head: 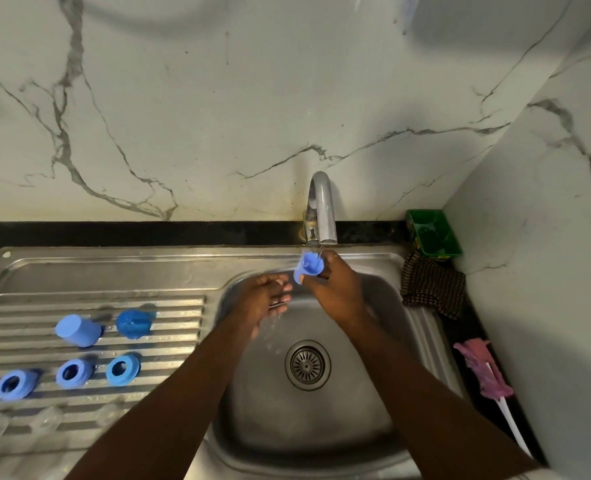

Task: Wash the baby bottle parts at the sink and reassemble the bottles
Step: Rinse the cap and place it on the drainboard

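Blue bottle part rinsed under the tap (320, 209)

The right hand (335, 289) grips a blue plastic part (309, 266) upright beneath the spout, over the steel sink (321, 420); the left hand (262, 303) hangs loosely open, empty, beside it. On the ribbed drainboard (169, 306) lie three blue rings (74, 373), a cap (78, 330) and a translucent blue piece (134, 323)

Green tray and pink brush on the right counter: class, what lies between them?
Head view: a dark checked cloth lies between the green tray and pink brush.
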Tool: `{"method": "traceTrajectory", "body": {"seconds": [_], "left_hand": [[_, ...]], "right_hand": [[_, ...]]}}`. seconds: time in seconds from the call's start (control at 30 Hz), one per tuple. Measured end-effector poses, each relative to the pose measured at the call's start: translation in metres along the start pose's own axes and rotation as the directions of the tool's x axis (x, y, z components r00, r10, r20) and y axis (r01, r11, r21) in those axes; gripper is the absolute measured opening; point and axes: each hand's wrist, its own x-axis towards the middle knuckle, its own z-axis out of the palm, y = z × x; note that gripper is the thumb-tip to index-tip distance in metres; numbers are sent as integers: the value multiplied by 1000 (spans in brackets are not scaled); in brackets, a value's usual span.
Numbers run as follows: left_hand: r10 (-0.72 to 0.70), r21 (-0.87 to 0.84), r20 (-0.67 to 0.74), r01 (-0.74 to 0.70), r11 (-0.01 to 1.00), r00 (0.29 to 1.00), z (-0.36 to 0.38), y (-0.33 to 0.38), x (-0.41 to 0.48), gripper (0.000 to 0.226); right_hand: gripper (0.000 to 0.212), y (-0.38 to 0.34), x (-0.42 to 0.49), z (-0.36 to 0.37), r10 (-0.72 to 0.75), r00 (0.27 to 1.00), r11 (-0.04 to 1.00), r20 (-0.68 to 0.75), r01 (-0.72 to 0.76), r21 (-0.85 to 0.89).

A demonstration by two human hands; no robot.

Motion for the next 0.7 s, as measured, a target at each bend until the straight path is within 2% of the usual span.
{"method": "traceTrajectory", "body": {"seconds": [0.07, 0.1, 0.17, 0.2, 0.3, 0.4, 0.47, 0.53, 0.6, 0.7], "left_hand": [[-4, 4, -3, 4, 1000, 1000, 1, 0, -2, 23], [-10, 9, 2, 10, 1000, 1000, 2, 0, -3, 23], [-39, -18, 21, 40, 999, 999, 4, 3, -4, 24], [-55, -52, 20, 56, 997, 998, 5, 5, -4, 24], [-105, -124, 20, 107, 986, 994, 9, 5, -6, 20], [-79, -142, 78, 89, 986, 994, 15, 7, -2, 12], [-40, -147, 87, 53, 988, 995, 15, 4, 4, 12], [24, -130, 66, -15, 991, 998, 12, 2, 11, 16], [101, -93, 68, -94, 991, 993, 10, 4, 14, 21], [178, 17, 117, -181, 983, 977, 14, 10, 12, 33]], "right_hand": [[25, 1, 0, 4, 29, 989, 994, 148, -14, -107], [27, 2, 1, 4, 32, 992, 995, 121, -21, -95], [30, -1, 1, 3, 9, 1000, 999, -8, -9, 43], [32, -1, 2, 3, -1, 1000, 997, -11, 2, 75], [34, 9, 1, 6, 21, 993, 1000, 117, -19, -14], [37, 15, -1, 7, 8, 987, 1000, 160, -11, 19], [40, 19, 0, 5, 5, 968, 997, 250, -25, 78], [37, 17, -2, 3, 128, 948, 919, 291, -223, 324], [32, 15, 1, 4, 286, 912, 738, 294, -406, 540], [33, 12, 3, 7, 366, 873, 640, 322, -487, 594]]}}
